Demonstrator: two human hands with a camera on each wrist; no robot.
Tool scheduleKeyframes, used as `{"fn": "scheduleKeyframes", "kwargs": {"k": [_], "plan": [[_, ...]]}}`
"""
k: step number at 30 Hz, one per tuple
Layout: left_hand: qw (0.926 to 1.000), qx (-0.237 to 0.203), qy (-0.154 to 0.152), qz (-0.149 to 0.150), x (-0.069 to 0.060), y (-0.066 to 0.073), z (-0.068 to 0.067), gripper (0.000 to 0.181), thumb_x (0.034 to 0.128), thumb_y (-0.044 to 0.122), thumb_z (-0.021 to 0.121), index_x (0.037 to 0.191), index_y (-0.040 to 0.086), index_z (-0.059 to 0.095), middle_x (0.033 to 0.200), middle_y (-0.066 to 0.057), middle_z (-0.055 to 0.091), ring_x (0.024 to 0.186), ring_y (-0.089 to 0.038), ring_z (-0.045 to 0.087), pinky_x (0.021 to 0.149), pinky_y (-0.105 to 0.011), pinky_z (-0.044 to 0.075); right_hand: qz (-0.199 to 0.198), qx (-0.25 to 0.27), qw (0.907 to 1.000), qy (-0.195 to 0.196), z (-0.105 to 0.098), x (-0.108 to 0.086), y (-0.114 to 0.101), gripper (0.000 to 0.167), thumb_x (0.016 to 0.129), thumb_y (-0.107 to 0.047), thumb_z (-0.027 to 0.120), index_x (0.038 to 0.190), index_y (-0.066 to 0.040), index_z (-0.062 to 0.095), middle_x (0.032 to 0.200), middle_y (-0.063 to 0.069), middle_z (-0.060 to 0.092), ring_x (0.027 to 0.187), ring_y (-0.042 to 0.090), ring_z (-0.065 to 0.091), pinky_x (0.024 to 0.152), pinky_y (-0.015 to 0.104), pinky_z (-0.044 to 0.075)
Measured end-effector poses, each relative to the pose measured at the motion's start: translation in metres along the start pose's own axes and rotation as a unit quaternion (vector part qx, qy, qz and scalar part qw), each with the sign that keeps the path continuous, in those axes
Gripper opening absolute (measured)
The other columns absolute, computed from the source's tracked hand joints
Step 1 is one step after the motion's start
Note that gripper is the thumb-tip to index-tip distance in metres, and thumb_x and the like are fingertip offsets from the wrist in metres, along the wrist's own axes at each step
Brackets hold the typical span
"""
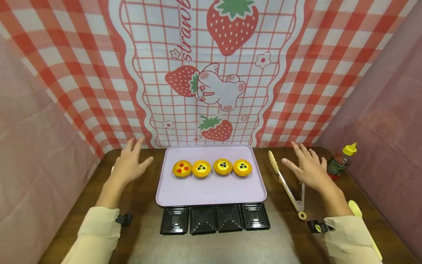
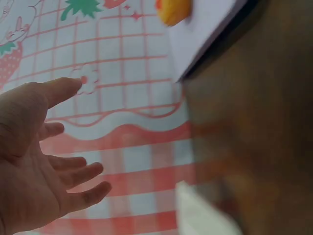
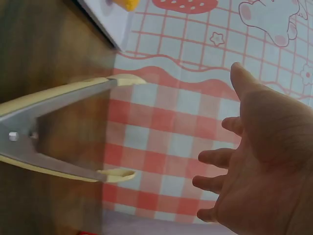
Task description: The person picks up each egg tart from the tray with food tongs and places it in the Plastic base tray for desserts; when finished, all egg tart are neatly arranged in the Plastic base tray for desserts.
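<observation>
My left hand (image 1: 126, 165) hovers left of a pale lilac tray (image 1: 211, 192), fingers spread, holding nothing. On the tray several small tarts stand in a row: one with red toppings (image 1: 182, 169) at the left, the others with dark blue dots, like this tart (image 1: 242, 167) at the right end. My right hand (image 1: 310, 167) is held with fingers apart above a pair of cream-tipped metal tongs (image 1: 288, 190), touching nothing visible. In the right wrist view the tongs (image 3: 54, 100) lie with their arms spread. Several black square plastic containers (image 1: 202, 219) line the tray's front edge.
A bottle with a yellow nozzle (image 1: 337, 163) stands at the back right. Along the right edge lies a pale yellow spoon-like utensil (image 1: 355, 208). A blurred white object (image 2: 200, 215) sits near my left hand. A strawberry-print cloth (image 1: 211, 128) hangs behind the wooden table (image 1: 89, 212).
</observation>
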State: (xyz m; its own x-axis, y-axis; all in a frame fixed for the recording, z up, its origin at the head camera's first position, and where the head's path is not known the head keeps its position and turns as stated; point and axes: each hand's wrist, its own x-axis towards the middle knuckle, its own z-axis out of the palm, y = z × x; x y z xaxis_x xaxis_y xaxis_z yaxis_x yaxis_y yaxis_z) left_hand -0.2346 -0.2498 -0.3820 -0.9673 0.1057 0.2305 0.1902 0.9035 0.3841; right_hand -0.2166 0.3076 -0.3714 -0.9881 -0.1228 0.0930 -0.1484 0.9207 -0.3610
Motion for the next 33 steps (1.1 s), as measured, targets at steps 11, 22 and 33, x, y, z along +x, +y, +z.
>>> {"fn": "scheduleKeyframes", "kwargs": {"k": [11,22,33], "plan": [[0.9859,-0.134,-0.085,-0.052,-0.010,-0.007,0.057,0.074,0.0923,0.024,0.067,0.147,-0.010,0.031,0.136,-0.039,0.044,0.114,-0.051,0.054,0.091,-0.059,0.046,0.016,0.009,0.9998,0.003,0.018,-0.011,0.011,0.083,0.098,-0.059,0.045,0.159,-0.013,0.014,0.152,0.039,0.019,0.135,0.063,0.013,0.096,0.082,0.002],[0.9583,-0.216,-0.139,-0.126,-0.015,0.001,0.073,0.058,0.0745,-0.001,0.069,0.126,-0.021,0.051,0.117,-0.034,0.059,0.110,-0.045,0.055,0.092,-0.049,0.048,0.034,0.040,0.9986,-0.009,0.024,-0.017,0.019,0.091,0.095,-0.060,0.051,0.160,-0.016,0.004,0.151,0.043,0.014,0.133,0.067,0.015,0.086,0.086,0.016],[0.9383,-0.286,-0.135,-0.139,-0.015,-0.003,0.078,0.062,0.0635,-0.013,0.059,0.125,-0.022,0.050,0.102,-0.030,0.060,0.077,-0.026,0.061,0.063,-0.033,0.055,0.061,0.019,0.9979,0.013,0.031,-0.016,0.022,0.109,0.091,-0.064,0.055,0.155,0.006,0.002,0.149,0.043,0.019,0.129,0.066,0.024,0.089,0.082,0.026]]}}
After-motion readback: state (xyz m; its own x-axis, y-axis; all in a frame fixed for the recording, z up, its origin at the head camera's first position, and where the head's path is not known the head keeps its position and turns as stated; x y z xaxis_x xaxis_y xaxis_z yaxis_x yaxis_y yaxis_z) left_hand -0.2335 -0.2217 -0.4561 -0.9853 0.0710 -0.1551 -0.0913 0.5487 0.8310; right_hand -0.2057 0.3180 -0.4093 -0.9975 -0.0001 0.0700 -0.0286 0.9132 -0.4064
